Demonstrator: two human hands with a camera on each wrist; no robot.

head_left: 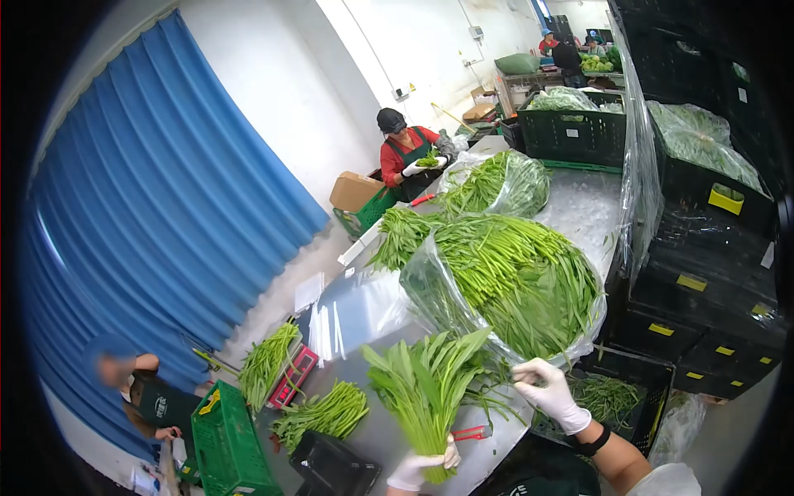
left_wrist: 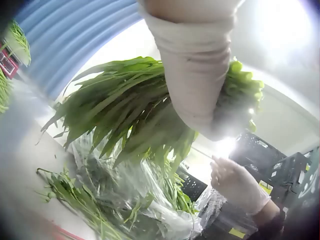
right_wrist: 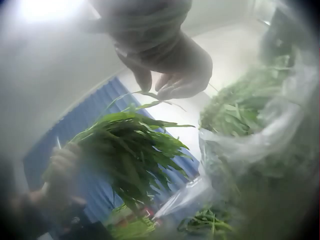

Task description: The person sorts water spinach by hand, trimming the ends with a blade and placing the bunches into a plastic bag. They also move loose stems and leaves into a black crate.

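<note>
My gloved left hand [head_left: 426, 467] grips a thick bunch of leafy green-stemmed vegetables [head_left: 426, 380] round its stems, leaves pointing away from me. In the left wrist view the glove [left_wrist: 197, 80] wraps the bunch just above its cut stem ends [left_wrist: 245, 85]. My gloved right hand [head_left: 552, 397] is beside the large clear bag of greens [head_left: 529, 289]. Its thumb and fingers are bent together at a thin leafy sprig [right_wrist: 150, 95], which they appear to pinch. A red-handled cutter [head_left: 473, 432] lies on the metal table [head_left: 504, 430] by the left hand.
A black basin [head_left: 335, 463], a loose bunch [head_left: 327, 413] and a red scale [head_left: 295, 376] bearing greens stand to the left. A green crate [head_left: 231, 442] is beside a person. Stacked black crates [head_left: 686, 314] line the right. Another person [head_left: 413, 157] works across the table.
</note>
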